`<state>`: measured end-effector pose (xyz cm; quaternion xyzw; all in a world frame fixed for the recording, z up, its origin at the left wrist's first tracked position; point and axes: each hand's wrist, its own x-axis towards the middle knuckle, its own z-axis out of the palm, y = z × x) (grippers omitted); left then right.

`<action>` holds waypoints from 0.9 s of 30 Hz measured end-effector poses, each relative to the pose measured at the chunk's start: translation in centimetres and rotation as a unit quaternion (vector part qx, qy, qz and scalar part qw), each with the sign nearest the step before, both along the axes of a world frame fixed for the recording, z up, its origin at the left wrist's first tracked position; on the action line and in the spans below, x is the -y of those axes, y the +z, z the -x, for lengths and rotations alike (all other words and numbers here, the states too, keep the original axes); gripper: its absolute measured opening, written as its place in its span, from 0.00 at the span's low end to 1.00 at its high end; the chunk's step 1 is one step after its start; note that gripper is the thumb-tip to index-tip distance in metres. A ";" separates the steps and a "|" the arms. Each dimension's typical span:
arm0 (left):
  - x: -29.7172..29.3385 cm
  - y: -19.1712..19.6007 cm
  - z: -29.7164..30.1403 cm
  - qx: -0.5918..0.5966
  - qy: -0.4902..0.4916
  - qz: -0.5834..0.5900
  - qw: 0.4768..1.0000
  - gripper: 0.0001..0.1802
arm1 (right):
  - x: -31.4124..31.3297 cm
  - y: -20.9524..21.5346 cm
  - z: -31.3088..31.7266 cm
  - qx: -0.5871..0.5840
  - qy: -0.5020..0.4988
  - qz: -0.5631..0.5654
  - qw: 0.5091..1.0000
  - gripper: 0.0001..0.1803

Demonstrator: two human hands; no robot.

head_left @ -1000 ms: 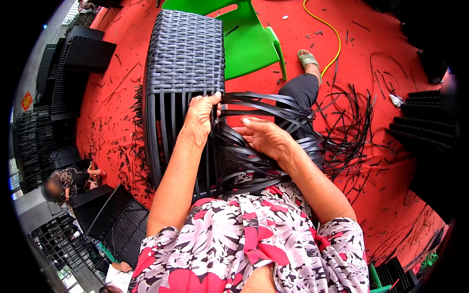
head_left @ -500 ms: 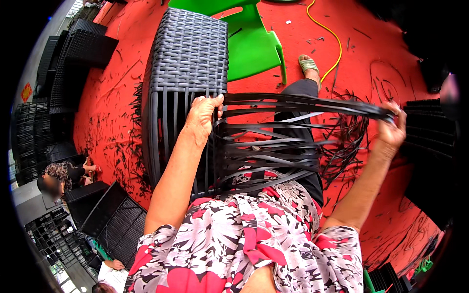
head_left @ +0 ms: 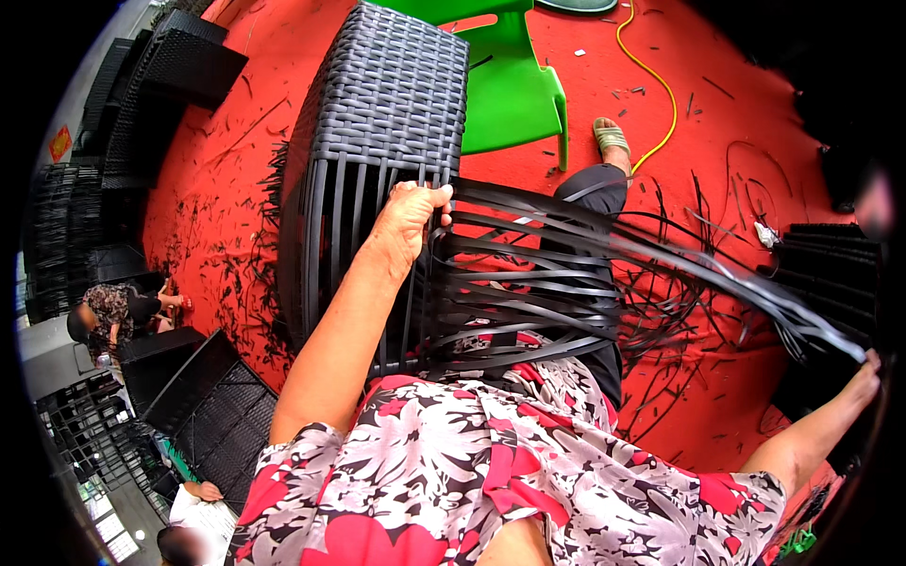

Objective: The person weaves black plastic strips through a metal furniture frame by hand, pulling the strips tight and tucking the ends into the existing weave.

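Note:
A dark grey woven wicker frame (head_left: pixel 392 90) stands before me, its upper part covered in weave and its lower part showing bare upright strips (head_left: pixel 330 222). My left hand (head_left: pixel 408 222) is closed at the frame's right edge, just below the weave, pinching the strips where they leave it. Far out to the right, my right hand (head_left: pixel 861 385) grips the ends of a bundle of long black plastic strips (head_left: pixel 661 247), which runs between both hands. More loose strips (head_left: pixel 528 302) stretch from the frame's side across my lap.
A green plastic chair (head_left: pixel 514 90) stands behind the frame. The yellow cable (head_left: pixel 672 94) crosses the red floor covering (head_left: pixel 217 208), where strip scraps lie. Dark woven furniture (head_left: pixel 231 424) and two people, one in a patterned top (head_left: pixel 118 307), are at the left.
My right hand has swung outward and down to the right, drawing the strip bundle out longer. My left hand keeps its grip at the frame's edge. The view has shifted slightly.

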<state>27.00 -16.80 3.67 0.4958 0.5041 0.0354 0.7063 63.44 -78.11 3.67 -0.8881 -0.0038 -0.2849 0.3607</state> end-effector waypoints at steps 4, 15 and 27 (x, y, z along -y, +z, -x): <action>0.5 -0.6 -0.9 0.001 -0.020 -0.026 0.999 0.08 | -20.5 8.8 3.2 0.046 0.198 0.016 0.979 0.11; -0.3 -1.3 -0.1 0.078 -0.025 0.040 0.996 0.04 | -49.5 -0.7 28.9 -0.247 0.544 -0.122 0.793 0.10; 0.1 -1.8 -0.4 0.013 0.046 0.031 0.998 0.03 | -48.9 -1.9 28.6 -0.195 0.556 0.232 0.774 0.07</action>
